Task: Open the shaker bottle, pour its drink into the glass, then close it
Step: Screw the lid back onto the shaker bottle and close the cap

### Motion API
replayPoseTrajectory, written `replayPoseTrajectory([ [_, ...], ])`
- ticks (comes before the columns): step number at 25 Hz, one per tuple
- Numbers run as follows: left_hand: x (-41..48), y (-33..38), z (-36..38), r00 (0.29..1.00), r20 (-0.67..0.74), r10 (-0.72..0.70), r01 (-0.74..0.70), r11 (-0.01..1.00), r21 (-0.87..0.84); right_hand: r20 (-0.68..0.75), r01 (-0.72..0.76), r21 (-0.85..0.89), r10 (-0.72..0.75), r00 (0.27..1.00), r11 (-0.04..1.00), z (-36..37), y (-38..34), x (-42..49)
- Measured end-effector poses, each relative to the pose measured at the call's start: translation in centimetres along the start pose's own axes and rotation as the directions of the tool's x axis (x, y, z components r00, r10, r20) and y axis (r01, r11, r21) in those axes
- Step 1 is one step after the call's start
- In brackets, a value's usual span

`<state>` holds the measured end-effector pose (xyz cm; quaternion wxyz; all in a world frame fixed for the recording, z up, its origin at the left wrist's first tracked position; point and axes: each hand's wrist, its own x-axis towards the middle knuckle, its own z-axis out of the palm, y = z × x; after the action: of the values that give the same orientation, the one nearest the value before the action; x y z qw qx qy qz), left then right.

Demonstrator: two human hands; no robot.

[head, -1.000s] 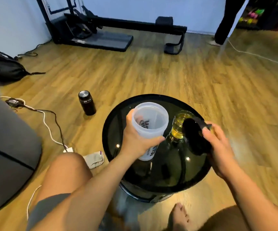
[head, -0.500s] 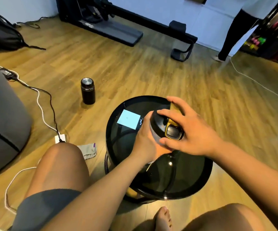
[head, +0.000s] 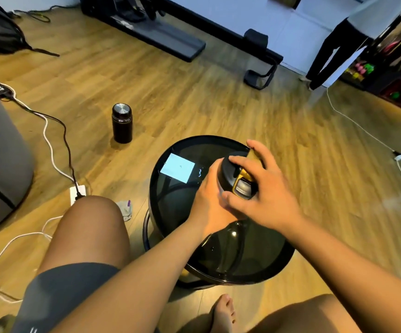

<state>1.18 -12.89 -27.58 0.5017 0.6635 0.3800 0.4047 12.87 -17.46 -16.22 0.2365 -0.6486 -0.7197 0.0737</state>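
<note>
Right fingers (head: 236, 162) spread and curled over the black lid (head: 230, 174), thumb low on its near side, closed on the rim around the gold flip cap (head: 242, 177); a turning or pressing grip, by the look of it. Right hand (head: 264, 191) sits on top of the shaker bottle (head: 220, 182), covering most of it. Left hand (head: 209, 200) wrapped tight around the bottle's body just below the lid, steadying it; the body itself is almost wholly hidden by the two hands. Bottle stands over the far-right part of the round dark glass desk (head: 170, 212), upright or close to it; whether its base rests on the desk, cannot tell. A second ago the bottle was open in the left hand, its lid held apart in the right, and a glass with yellow drink stood by the desk's right edge; half a second ago the lid was already on. So the pour is judged done and this is the closing step, nearly complete; what remains is seating or tightening the lid and snapping the cap. The glass is not visible now, likely behind the right hand. Further out: pale square reflection on the desk's far-left area, a dark flask (head: 122, 123) on the wooden floor beyond the left edge, cables (head: 50, 150) left.
</note>
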Motion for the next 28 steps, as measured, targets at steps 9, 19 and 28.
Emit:
replayPoseTrajectory([
  [9, 1.9, -0.2, -1.9, 0.982, 0.183, -0.035, 0.038, 0.999, -0.013, 0.191, 0.046, 0.106, -0.066, 0.979, 0.993, -4.1, 0.0, 1.4],
  [19, 0.5, 0.7, -0.3, 0.997, 0.035, -0.070, 0.069, 0.997, 0.034, 0.144, -0.282, 0.019, 0.276, 0.950, 0.959, -1.3, -0.8, 3.3],
  [28, 1.7, 1.9, -1.7, 0.991, 0.129, -0.031, 0.022, 0.997, 0.071, 0.617, -0.222, 0.067, 0.135, 0.775, 0.973, -6.2, 0.7, 4.8],
])
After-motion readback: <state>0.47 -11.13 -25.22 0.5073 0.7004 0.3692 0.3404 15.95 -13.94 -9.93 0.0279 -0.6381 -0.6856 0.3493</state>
